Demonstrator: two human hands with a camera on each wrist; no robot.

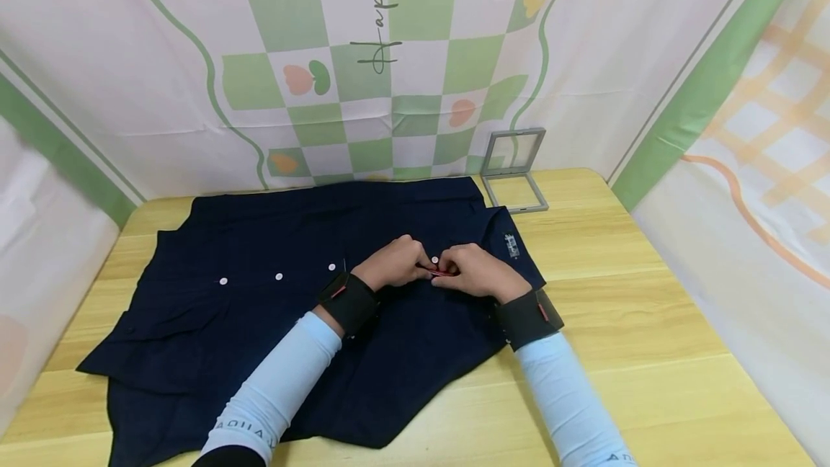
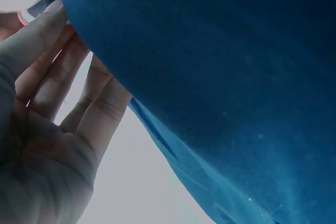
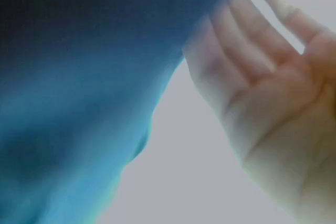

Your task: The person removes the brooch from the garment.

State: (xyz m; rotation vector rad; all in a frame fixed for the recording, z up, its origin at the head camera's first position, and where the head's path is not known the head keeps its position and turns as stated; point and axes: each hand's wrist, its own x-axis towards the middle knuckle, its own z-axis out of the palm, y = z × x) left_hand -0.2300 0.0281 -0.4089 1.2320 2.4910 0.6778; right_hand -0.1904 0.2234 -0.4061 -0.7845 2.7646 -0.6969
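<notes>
A dark navy button-up shirt lies spread on the table, its collar to the right. Near the collar, my left hand and right hand meet, each pinching the shirt's front edge. Just above the fingertips shows a white button; a thin red edge is visible between them. In the left wrist view, the shirt cloth hangs in front of the fingers, and a small pale piece with a red rim sits by the thumb. The right wrist view is blurred; cloth hides the right fingertips.
Several white buttons run along the shirt front, such as one button left of my hands. A grey hinged frame stands unfolded at the table's back right. The wooden table meets a patterned curtain behind.
</notes>
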